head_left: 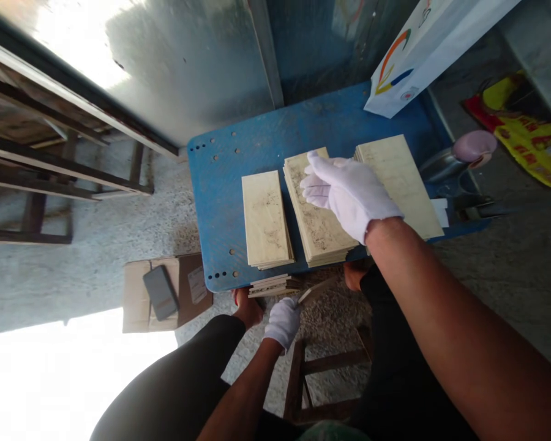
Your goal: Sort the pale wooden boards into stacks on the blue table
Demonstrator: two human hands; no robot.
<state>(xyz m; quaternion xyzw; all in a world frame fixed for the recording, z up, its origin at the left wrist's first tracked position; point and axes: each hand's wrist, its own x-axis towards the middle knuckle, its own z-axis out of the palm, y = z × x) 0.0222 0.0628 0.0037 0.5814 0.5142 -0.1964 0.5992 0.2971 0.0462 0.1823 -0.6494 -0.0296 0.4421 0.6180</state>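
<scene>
Three stacks of pale rectangular wooden pieces lie on a low blue table point(220, 184): a left stack point(265, 219), a middle stack point(319, 229) and a right stack point(401, 184). My right hand point(346, 193), in a white glove, hovers over the middle stack with fingers spread, touching or just above its top piece. My left hand point(282, 321), also gloved, is below the table's near edge and grips a thin wooden piece point(314, 291) by its end. A small pile of the same pieces point(270, 286) lies on the floor under the edge.
A white paper bag point(422, 49) stands at the table's far right. A cardboard box with a dark phone point(160, 293) lies on the floor to the left. A metal bowl and pink lid point(468, 153) sit right of the table. Wooden stool frames stand left and between my legs.
</scene>
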